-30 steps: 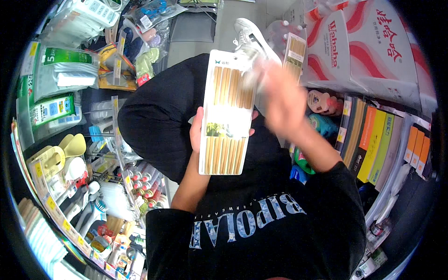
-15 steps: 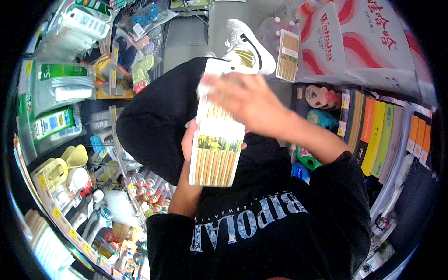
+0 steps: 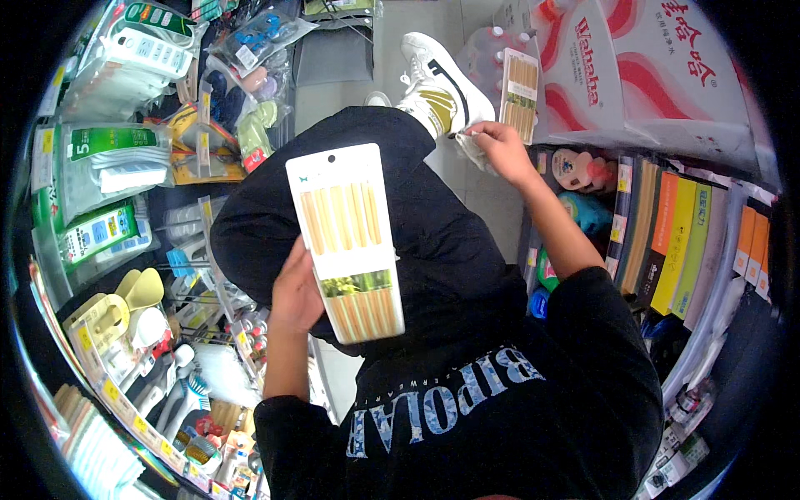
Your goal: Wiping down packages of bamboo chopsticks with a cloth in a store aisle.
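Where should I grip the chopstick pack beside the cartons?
Probably pinch the chopstick pack by its left long edge, coming from the lower left: it looks flat, and cartons crowd its right. The right hand nearby holds a cloth-like wad.

Your left hand (image 3: pixel 296 289) grips on the near side of your bent knee (image 3: pixel 271 179), most of its fingers hidden from view, the left forearm (image 3: pixel 286 358) rising almost straight behind it. Your right hand (image 3: pixel 502 154) is well to the right of that knee, fingers curled in a pinch, the right forearm (image 3: pixel 562 221) slanting forward and inward.
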Demonstrator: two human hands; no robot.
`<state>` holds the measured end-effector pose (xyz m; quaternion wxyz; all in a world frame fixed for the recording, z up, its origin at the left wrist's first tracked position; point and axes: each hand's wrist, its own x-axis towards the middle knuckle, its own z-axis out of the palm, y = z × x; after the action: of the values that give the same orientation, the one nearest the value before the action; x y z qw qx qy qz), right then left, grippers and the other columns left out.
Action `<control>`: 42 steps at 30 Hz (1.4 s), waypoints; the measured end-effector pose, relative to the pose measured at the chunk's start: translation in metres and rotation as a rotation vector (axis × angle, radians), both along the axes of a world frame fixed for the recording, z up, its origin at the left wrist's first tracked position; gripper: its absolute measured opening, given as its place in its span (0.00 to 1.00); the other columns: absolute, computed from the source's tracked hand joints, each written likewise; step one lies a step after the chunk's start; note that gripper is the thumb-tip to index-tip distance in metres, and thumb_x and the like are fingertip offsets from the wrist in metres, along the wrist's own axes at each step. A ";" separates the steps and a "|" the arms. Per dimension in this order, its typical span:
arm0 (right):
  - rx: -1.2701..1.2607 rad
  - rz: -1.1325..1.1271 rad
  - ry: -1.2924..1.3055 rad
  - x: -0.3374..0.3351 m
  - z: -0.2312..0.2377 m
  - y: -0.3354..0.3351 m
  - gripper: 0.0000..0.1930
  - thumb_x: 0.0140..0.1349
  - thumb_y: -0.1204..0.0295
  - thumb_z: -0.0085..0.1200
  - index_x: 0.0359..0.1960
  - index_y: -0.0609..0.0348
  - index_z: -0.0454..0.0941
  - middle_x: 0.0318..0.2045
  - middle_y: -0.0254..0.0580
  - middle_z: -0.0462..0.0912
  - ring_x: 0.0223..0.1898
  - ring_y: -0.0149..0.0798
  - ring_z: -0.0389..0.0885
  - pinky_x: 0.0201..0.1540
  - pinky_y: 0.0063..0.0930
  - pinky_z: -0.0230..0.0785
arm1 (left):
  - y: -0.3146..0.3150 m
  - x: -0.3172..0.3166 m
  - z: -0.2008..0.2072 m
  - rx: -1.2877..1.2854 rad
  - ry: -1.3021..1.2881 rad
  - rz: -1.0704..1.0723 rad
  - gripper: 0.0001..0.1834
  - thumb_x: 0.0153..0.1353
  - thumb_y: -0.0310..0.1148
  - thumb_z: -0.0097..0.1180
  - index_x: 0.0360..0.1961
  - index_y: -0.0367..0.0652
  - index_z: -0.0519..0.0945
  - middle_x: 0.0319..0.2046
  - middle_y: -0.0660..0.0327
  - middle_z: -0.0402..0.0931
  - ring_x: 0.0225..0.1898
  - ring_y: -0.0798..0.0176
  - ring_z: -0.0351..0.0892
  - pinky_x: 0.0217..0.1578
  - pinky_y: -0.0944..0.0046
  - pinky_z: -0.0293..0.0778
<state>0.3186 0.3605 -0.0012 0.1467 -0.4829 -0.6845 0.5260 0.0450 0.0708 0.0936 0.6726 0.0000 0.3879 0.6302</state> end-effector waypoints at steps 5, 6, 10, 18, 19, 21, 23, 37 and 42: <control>-0.085 -0.015 0.003 0.007 -0.012 -0.009 0.11 0.60 0.74 0.47 0.38 0.67 0.80 0.32 0.35 0.82 0.34 0.27 0.76 0.41 0.22 0.68 | 0.037 -0.026 0.023 -0.084 0.233 -0.207 0.22 0.67 0.29 0.40 0.61 0.35 0.68 0.53 0.52 0.76 0.54 0.59 0.76 0.56 0.62 0.69; -0.051 0.022 -0.027 0.009 -0.013 -0.007 0.11 0.59 0.73 0.48 0.38 0.66 0.81 0.32 0.37 0.82 0.35 0.28 0.77 0.42 0.23 0.68 | 0.047 -0.023 0.026 -0.160 0.355 -0.372 0.19 0.67 0.29 0.41 0.57 0.34 0.71 0.49 0.55 0.78 0.50 0.62 0.78 0.53 0.64 0.70; -0.028 0.051 -0.131 0.024 -0.031 0.002 0.16 0.56 0.65 0.52 0.37 0.65 0.82 0.34 0.52 0.84 0.37 0.45 0.83 0.44 0.35 0.71 | 0.064 0.008 0.014 -0.094 0.846 -0.852 0.17 0.68 0.32 0.40 0.50 0.33 0.75 0.39 0.52 0.81 0.40 0.57 0.81 0.43 0.62 0.72; -0.067 -0.359 -0.476 0.127 -0.148 0.086 0.25 0.52 0.53 0.59 0.39 0.67 0.82 0.33 0.56 0.84 0.37 0.46 0.83 0.43 0.37 0.72 | 0.070 0.055 0.025 -0.112 1.221 -0.955 0.23 0.67 0.38 0.43 0.57 0.31 0.69 0.46 0.38 0.75 0.48 0.37 0.75 0.49 0.50 0.70; -0.075 -0.367 -0.476 0.135 -0.160 0.093 0.25 0.52 0.53 0.59 0.39 0.67 0.82 0.33 0.56 0.84 0.37 0.46 0.83 0.43 0.37 0.72 | 0.069 0.058 0.027 -0.111 1.221 -0.966 0.23 0.67 0.38 0.43 0.57 0.31 0.69 0.46 0.38 0.75 0.48 0.37 0.75 0.49 0.50 0.70; -0.122 -0.759 -0.531 0.148 -0.177 0.104 0.30 0.51 0.49 0.62 0.38 0.71 0.82 0.35 0.53 0.84 0.36 0.43 0.83 0.41 0.35 0.73 | 0.071 0.062 0.034 -0.123 1.465 -0.975 0.27 0.66 0.39 0.46 0.57 0.26 0.67 0.49 0.36 0.72 0.50 0.36 0.73 0.50 0.49 0.69; -0.183 -0.829 -0.558 0.158 -0.194 0.117 0.36 0.48 0.44 0.65 0.41 0.72 0.80 0.39 0.49 0.84 0.37 0.40 0.83 0.41 0.33 0.73 | 0.072 0.066 0.032 -0.108 1.496 -0.943 0.29 0.64 0.39 0.49 0.57 0.23 0.66 0.52 0.35 0.69 0.53 0.36 0.70 0.53 0.48 0.67; -0.560 -1.281 0.399 0.202 -0.266 0.126 0.19 0.62 0.66 0.59 0.50 0.66 0.74 0.41 0.42 0.83 0.39 0.38 0.83 0.42 0.32 0.75 | 0.143 0.034 0.023 -0.044 1.322 -0.531 0.17 0.60 0.22 0.50 0.51 0.35 0.74 0.48 0.51 0.77 0.42 0.60 0.79 0.43 0.65 0.73; -0.321 -1.276 0.195 0.143 -0.197 0.110 0.17 0.62 0.70 0.56 0.51 0.65 0.73 0.41 0.43 0.83 0.41 0.37 0.82 0.44 0.30 0.74 | 0.172 0.002 0.036 -0.088 1.109 -0.563 0.16 0.63 0.23 0.48 0.53 0.36 0.74 0.43 0.58 0.79 0.36 0.69 0.79 0.35 0.72 0.72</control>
<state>0.4611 0.4707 -0.1984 0.4168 -0.7596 -0.1611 0.4726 0.0466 0.2427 0.1296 0.5108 0.4019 0.6901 0.3182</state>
